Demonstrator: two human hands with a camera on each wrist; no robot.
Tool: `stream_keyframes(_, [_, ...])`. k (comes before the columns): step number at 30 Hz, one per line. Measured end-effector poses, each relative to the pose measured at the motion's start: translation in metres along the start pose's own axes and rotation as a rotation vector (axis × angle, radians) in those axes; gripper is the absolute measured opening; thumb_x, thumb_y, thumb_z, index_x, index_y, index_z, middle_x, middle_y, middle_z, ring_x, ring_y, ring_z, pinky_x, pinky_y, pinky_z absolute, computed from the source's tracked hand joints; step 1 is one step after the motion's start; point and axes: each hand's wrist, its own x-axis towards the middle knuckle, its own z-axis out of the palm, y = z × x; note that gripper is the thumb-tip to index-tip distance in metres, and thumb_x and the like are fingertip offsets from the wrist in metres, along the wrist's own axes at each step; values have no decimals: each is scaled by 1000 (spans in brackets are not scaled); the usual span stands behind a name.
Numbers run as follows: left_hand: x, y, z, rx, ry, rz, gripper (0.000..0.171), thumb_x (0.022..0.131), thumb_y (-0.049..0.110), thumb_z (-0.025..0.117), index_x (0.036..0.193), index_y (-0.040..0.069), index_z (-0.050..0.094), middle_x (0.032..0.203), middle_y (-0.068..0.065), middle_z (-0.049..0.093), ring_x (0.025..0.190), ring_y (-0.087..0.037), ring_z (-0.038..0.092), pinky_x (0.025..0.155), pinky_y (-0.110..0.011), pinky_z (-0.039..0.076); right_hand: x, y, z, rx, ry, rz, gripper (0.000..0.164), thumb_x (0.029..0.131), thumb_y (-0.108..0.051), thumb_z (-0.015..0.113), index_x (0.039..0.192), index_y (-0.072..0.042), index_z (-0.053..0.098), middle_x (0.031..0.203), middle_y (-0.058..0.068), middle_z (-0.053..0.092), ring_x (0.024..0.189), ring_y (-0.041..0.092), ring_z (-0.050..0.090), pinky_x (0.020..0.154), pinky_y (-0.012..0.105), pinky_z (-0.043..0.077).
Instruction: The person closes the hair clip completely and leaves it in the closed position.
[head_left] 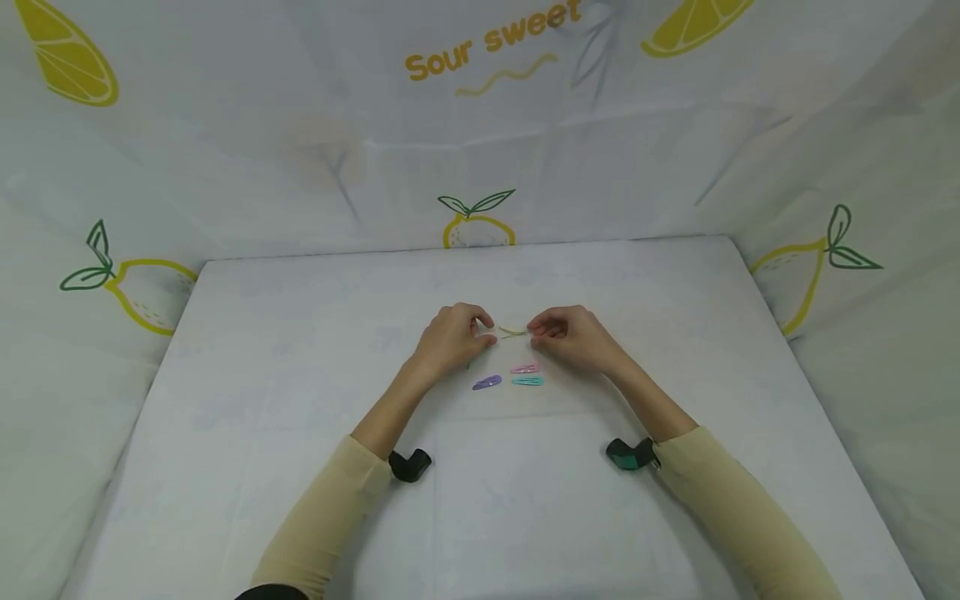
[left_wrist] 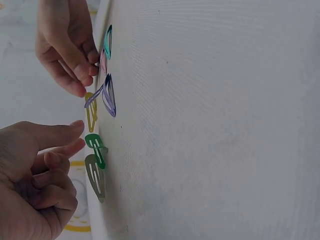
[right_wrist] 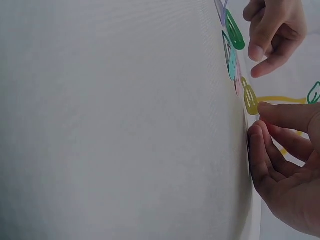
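A yellow snap hair clip (head_left: 513, 332) is between the two hands, its prongs spread apart. My right hand (head_left: 573, 337) pinches its right end between thumb and fingertips, seen best in the right wrist view, where the clip (right_wrist: 249, 97) meets the thumb. My left hand (head_left: 452, 337) is just left of the clip, thumb and forefinger apart with nothing between them. Nearer to me lie a purple clip (head_left: 487, 382), a teal clip (head_left: 528, 381) and a pink clip (head_left: 525, 367). By the left hand, a green clip (left_wrist: 96, 150) and a grey-green clip (left_wrist: 95, 177) are mostly hidden in the head view.
A white cloth covers the table (head_left: 510, 500). Behind it hangs a white curtain (head_left: 300, 183) with lemon prints and lettering, which also closes both sides. Black wrist devices (head_left: 409, 465) stick out from both sleeves.
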Motion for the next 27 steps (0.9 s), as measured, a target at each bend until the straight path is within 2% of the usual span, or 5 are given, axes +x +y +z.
stream_keyframes(11, [8, -1, 7, 36, -13, -23, 26, 96, 26, 83, 117, 10, 81, 78, -1, 56, 72, -13, 49, 59, -27, 35, 8, 1, 0, 3, -17, -24, 18, 99, -10, 78, 114, -1, 80, 103, 14, 79, 91, 20, 71, 83, 19, 53])
stream_keyframes(18, [12, -2, 9, 62, -25, -47, 26, 94, 29, 85, 115, 14, 81, 81, -1, 62, 72, -14, 52, 59, -28, 38, 11, 2, -2, -6, -18, -4, 16, 99, -11, 79, 112, -3, 82, 102, 14, 80, 90, 20, 69, 84, 23, 53])
stream_keyframes(27, [14, -3, 13, 68, -28, -47, 25, 94, 30, 86, 114, 17, 81, 80, 0, 62, 68, -12, 51, 58, -28, 38, 15, 3, -2, -22, -25, -9, 14, 98, -11, 80, 109, -2, 83, 100, 13, 79, 84, 17, 63, 77, 21, 50])
